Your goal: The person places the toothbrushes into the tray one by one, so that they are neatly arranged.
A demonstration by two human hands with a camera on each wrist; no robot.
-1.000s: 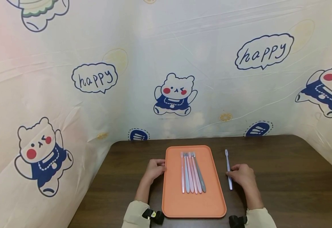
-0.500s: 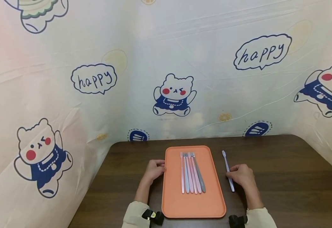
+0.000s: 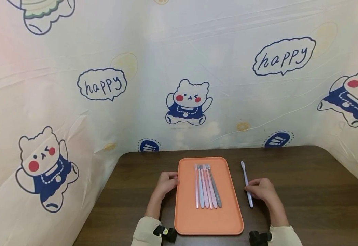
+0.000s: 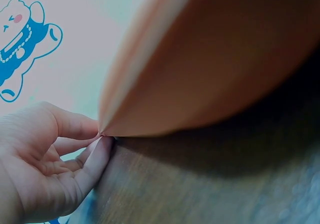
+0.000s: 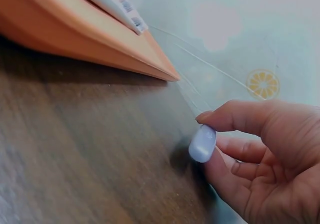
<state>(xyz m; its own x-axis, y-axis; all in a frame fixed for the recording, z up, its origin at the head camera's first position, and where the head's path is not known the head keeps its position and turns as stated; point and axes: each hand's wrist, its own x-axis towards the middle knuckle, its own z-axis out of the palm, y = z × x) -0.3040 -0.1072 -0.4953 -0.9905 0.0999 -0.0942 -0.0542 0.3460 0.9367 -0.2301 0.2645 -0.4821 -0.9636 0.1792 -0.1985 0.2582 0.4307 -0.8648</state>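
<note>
A lavender toothbrush (image 3: 245,176) lies close over the table just right of the orange tray (image 3: 209,223), its head pointing away. My right hand (image 3: 263,189) pinches its handle between thumb and fingers; the right wrist view shows the handle's rounded end (image 5: 203,144) toward the camera. On the tray, several pink, light blue and grey toothbrushes (image 3: 206,188) lie side by side, heads at the far end. At the tray's left side, my left hand (image 3: 166,182) holds the rim between thumb and fingers, as the left wrist view also shows.
The dark wooden table (image 3: 314,191) extends to both sides. A pale curtain (image 3: 228,85) printed with bears hangs behind it. Dark straps with cameras (image 3: 168,234) sit on both sleeves.
The lavender toothbrush has turned a little, its head swinging left and its handle end right. My right wrist has shifted slightly right. The left hand and tray stay put.
</note>
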